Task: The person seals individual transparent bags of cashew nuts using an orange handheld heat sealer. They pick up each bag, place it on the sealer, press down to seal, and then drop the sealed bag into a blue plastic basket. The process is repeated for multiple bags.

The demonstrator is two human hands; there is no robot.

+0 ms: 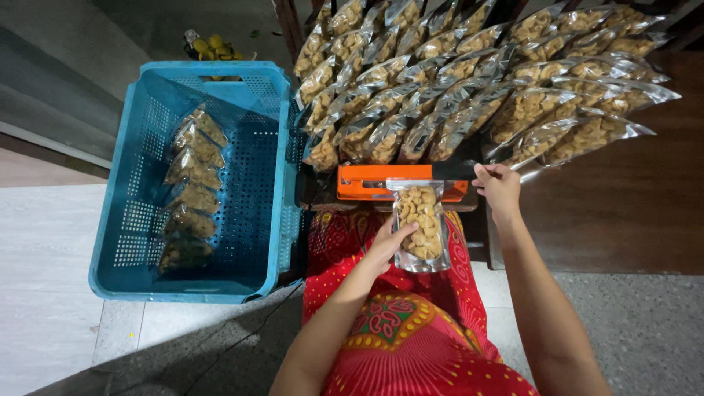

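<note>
At the near edge of the dark surface (623, 220), the left hand (387, 246) is cupping a clear pouch of nuts (420, 226), its top lying in the orange sealer (381, 182). The right hand (499, 189), grip curled closed, is pressing the sealer's right end; sealed pouches (469, 81) are lying behind and a blue crate (220, 81) left.

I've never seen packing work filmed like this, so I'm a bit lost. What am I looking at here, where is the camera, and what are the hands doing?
There is one picture, taken by a camera on the person's head, looking down at their lap and arms. The left hand holds a clear pouch of pale snacks, its top lying in an orange sealing machine. The right hand rests on the machine's right end. Beyond it, many filled pouches lie overlapping on a dark wooden table. On the left, a blue plastic crate holds a row of more pouches.
</note>
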